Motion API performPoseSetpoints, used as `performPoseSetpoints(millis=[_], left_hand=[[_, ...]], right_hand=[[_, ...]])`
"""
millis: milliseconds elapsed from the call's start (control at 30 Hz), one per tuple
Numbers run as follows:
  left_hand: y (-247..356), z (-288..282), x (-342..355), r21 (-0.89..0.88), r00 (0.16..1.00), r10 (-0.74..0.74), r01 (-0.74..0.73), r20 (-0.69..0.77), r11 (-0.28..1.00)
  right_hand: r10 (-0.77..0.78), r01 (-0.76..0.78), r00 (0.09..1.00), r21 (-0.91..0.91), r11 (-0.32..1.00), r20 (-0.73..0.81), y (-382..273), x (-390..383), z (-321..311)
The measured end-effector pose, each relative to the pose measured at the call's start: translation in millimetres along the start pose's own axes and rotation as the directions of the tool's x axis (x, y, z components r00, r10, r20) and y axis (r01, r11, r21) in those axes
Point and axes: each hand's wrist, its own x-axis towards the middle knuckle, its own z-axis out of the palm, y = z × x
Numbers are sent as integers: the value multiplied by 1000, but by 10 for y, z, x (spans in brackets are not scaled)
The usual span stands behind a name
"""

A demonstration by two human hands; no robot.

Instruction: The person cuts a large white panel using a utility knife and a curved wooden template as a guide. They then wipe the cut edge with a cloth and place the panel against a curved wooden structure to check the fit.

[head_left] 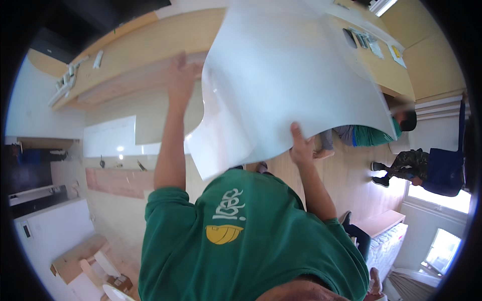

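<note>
A large, flexible white sheet (296,70) curves in front of me, its surface glossy and one lower corner hanging toward my chest. My right hand (303,148) grips its near edge, thumb upright on the upper face and the other fingers partly hidden below. Beside the sheet's left edge, my left hand (182,72) is raised and blurred, with its fingers apart. Whether those fingertips touch the edge is unclear. Behind that hand runs a long light-wood shelf or desk (135,50), partly covered by the sheet.
Small dark tools and packets (361,40) lie on the wooden top at the far right. A person in green (371,135) is low on the floor beyond the sheet. Another person in camouflage trousers (406,165) is at the right. A wrapped mattress (389,246) sits lower right.
</note>
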Motion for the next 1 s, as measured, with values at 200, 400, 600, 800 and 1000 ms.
performPoseSetpoints(millis=[200,400,600,800,1000], left_hand=[[-1932,-292,-2881,379,793,-603,535,83,755],[-2665,-225,-4066,-515,-24,-971,845,238,-147],[-2467,250,-3231,-411,-399,-859,758,320,-506],[-2678,290,-3485,-833,52,-908,424,415,-357],[-2073,-195,-2141,-860,489,-820,510,296,-6]], right_hand=[[80,-45,994,395,917,-74,-428,507,57],[152,-102,979,316,943,-138,-1037,697,-285],[-76,134,953,182,974,-293,-1945,575,-778],[-210,238,827,-14,971,-522,-2246,288,-1310],[-195,270,859,96,958,-473,-1654,224,-2332]])
